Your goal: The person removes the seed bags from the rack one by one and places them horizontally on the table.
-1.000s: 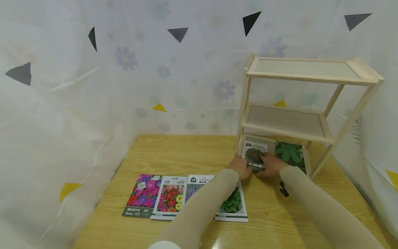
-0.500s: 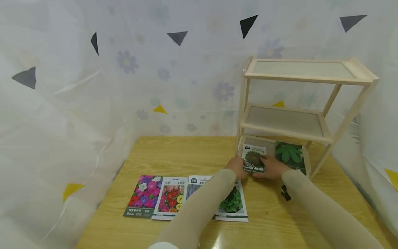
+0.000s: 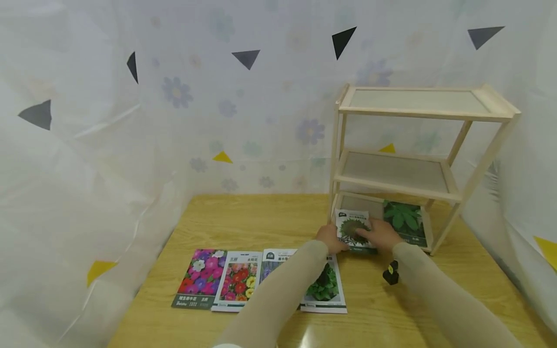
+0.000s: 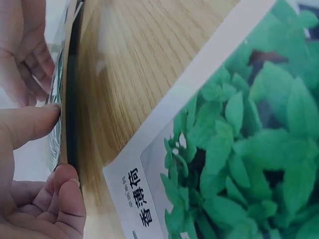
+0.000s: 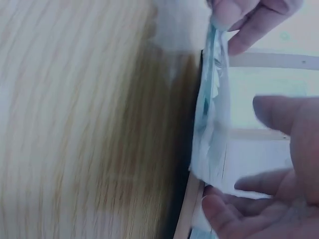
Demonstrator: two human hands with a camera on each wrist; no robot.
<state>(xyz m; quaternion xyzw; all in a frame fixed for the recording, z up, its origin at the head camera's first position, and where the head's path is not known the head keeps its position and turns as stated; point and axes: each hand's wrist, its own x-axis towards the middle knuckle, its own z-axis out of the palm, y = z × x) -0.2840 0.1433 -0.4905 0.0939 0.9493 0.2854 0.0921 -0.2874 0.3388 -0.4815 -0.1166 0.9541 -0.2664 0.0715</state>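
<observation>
A seed packet (image 3: 353, 227) with a spiky round plant picture lies over the front left of the rack's bottom shelf (image 3: 362, 205). My left hand (image 3: 330, 239) pinches its left end, thumb on top and fingers beneath, as the left wrist view shows. My right hand (image 3: 383, 235) is spread around the right end of the packet. In the right wrist view the right thumb (image 5: 274, 112) stands away from the packet's face, and the fingertips are close to its lower edge. A second packet with green leaves (image 3: 403, 221) lies on the shelf's right side.
The wooden rack (image 3: 398, 186) has two more shelves above. On the table (image 3: 243, 220) lies a row of packets: petunias (image 3: 202, 273), red and yellow flowers (image 3: 238, 280), a lavender one (image 3: 271, 261) partly under my left sleeve, and mint (image 3: 324, 285).
The spiky-plant packet has slid a little toward me, to the shelf's front edge. Both hands have moved with it. The head view has tilted slightly upward.
</observation>
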